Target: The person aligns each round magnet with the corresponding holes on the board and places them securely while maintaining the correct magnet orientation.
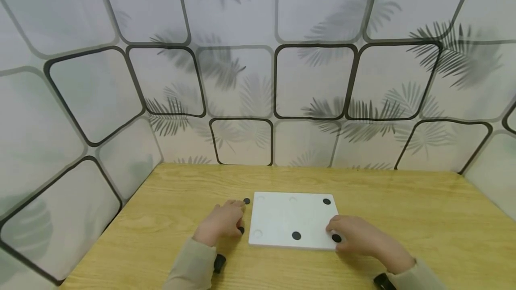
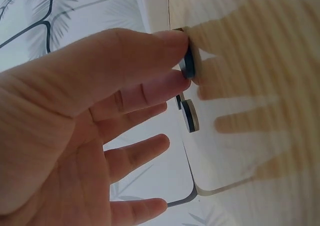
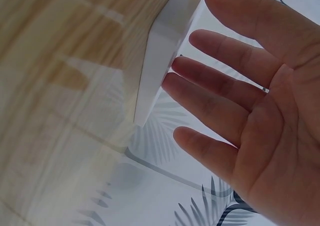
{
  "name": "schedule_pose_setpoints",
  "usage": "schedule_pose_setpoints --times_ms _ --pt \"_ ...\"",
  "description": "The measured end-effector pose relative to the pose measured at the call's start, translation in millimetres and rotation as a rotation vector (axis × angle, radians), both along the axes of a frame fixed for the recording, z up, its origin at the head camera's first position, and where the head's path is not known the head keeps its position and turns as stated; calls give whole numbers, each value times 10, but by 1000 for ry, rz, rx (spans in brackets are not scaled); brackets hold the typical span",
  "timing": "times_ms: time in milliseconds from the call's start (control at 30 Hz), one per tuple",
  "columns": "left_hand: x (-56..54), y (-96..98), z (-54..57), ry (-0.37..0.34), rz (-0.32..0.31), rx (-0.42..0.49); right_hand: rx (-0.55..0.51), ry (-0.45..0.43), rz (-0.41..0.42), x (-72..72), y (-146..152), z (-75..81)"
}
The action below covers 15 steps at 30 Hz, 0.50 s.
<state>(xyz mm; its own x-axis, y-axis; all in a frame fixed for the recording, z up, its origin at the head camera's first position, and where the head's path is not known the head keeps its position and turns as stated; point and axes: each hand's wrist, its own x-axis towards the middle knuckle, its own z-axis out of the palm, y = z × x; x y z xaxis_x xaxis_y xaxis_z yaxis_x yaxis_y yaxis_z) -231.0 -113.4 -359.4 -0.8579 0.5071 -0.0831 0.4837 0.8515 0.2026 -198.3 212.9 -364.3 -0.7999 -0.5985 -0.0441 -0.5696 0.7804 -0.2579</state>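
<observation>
My left hand is just left of a white board; its thumb and index finger pinch a small black disc close over the table, the other fingers spread. A second black disc lies on the wood past those fingertips. My right hand rests against the board's right side, straight fingertips on its edge. Between that thumb and the fingers, a black disc sits at the board's near right corner. Two more discs are set in the board, at the far right and near middle.
Shallow round recesses show at the board's near left, far left and far middle. The wooden table ends at a patterned wall covering behind and at the sides. A black band is at my left wrist.
</observation>
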Motion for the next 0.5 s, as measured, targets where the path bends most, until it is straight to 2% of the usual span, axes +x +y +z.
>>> schedule_pose_setpoints --times_ms 500 --pt "-14 13 15 -21 0 -5 3 -14 -1 13 -14 34"
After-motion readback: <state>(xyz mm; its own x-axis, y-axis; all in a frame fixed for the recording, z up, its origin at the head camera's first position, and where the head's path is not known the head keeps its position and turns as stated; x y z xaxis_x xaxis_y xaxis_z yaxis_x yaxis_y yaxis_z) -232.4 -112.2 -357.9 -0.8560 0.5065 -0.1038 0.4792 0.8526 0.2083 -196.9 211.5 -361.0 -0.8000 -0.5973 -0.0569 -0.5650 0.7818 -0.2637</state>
